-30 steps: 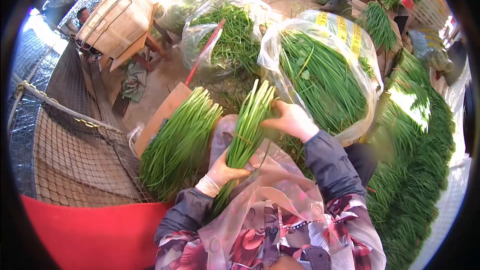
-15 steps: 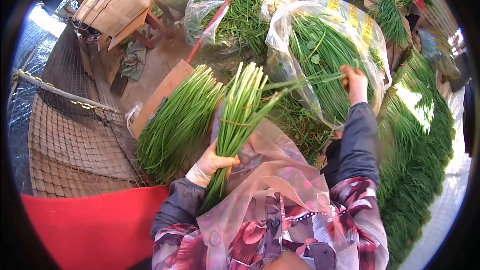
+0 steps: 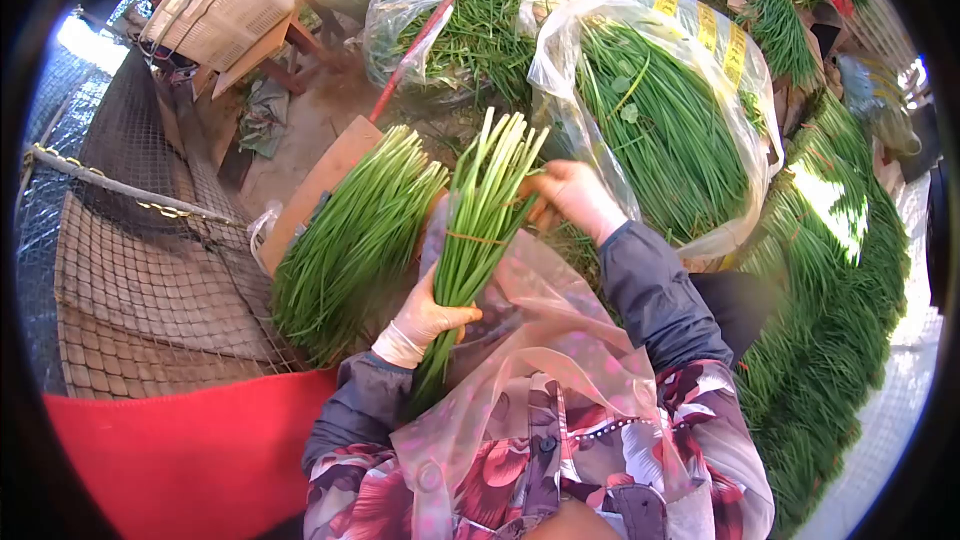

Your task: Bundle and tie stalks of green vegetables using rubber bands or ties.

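Observation:
A bunch of garlic chives (image 3: 474, 240), with a thin tie around its middle, stands tilted in front of me, pale cut ends up. My left hand (image 3: 428, 322), in a thin pale glove, is wrapped round its lower, leafy part. At the upper right side of the bunch is my right hand (image 3: 575, 198), its fingers curled in a pinch at the stalks; exactly which stalks they grip is partly hidden. Left of the bunch, a larger pile of chives (image 3: 355, 240) leans on a brown board (image 3: 318, 190).
An open plastic bag (image 3: 590, 130) of chives lies ahead right, another bag (image 3: 378, 40) beyond it. A long heap of chives (image 3: 830, 370) runs down my right. A red pole (image 3: 415, 52), red cloth (image 3: 200, 440), netting (image 3: 150, 290) and a crate (image 3: 225, 5) are on the left.
My right hand has come left from above the open bag to the side of the bunch. The long strands stretched from the bunch no longer show. My left hand stays in place.

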`<action>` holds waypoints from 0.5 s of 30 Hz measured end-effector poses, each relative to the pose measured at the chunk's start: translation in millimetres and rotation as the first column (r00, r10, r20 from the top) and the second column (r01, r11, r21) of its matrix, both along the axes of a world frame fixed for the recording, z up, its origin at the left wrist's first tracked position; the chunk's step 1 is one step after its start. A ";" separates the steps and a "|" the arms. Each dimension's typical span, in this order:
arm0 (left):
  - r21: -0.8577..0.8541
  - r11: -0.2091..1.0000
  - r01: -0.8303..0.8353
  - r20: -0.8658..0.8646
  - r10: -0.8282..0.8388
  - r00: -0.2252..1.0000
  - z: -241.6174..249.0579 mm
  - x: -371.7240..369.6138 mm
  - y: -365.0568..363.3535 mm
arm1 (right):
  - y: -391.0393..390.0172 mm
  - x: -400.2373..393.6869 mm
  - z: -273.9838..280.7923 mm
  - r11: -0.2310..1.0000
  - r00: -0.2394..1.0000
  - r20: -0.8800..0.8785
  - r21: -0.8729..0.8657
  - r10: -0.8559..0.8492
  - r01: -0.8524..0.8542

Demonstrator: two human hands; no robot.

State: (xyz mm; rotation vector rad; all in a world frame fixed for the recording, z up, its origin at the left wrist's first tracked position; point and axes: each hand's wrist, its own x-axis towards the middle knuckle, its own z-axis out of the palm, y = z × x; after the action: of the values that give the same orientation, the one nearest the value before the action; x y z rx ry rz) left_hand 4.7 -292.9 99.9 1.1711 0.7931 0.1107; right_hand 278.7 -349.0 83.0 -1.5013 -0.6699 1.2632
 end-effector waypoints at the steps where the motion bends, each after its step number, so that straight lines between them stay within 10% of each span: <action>1: -0.007 1.000 -0.002 -0.002 0.002 1.000 2.2 -3.3 0.0 | -5.7 10.2 -8.3 0.986 0.991 -0.005 0.097 -0.133 0.133; 5: -0.042 0.998 0.046 -0.012 -0.047 0.999 7.8 -19.8 3.7 | -46.4 101.7 -27.7 0.817 0.834 -0.131 0.167 -0.537 0.552; 7: -0.116 0.993 -0.014 -0.034 0.010 0.999 9.9 -24.4 5.2 | -56.3 103.0 -25.1 0.933 0.926 0.357 -0.360 0.122 0.015; 8: -0.120 0.993 -0.012 -0.032 0.008 0.999 9.3 -23.2 6.9 | -54.7 95.2 -29.9 0.825 0.651 0.591 -0.557 0.476 -0.097; 9: -0.124 0.992 -0.008 -0.027 0.005 1.000 7.1 -20.6 8.2 | -53.5 83.5 -22.5 0.856 0.573 0.685 -0.514 0.450 -0.058; 11: -0.162 0.986 0.037 -0.001 -0.037 0.999 3.6 -15.9 8.3 | -41.9 53.0 2.3 0.964 0.807 0.567 -0.265 0.165 -0.010; 15: -0.157 0.984 0.078 -0.016 -0.082 0.997 15.2 -7.6 4.5 | -17.1 23.2 -5.1 0.980 0.957 0.264 -0.188 0.119 -0.070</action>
State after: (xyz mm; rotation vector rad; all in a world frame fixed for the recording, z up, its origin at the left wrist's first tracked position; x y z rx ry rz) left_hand -3.0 -288.4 115.1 1.0556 0.7597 -0.0312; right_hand 301.9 -366.1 77.9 -1.8316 -0.8364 1.2233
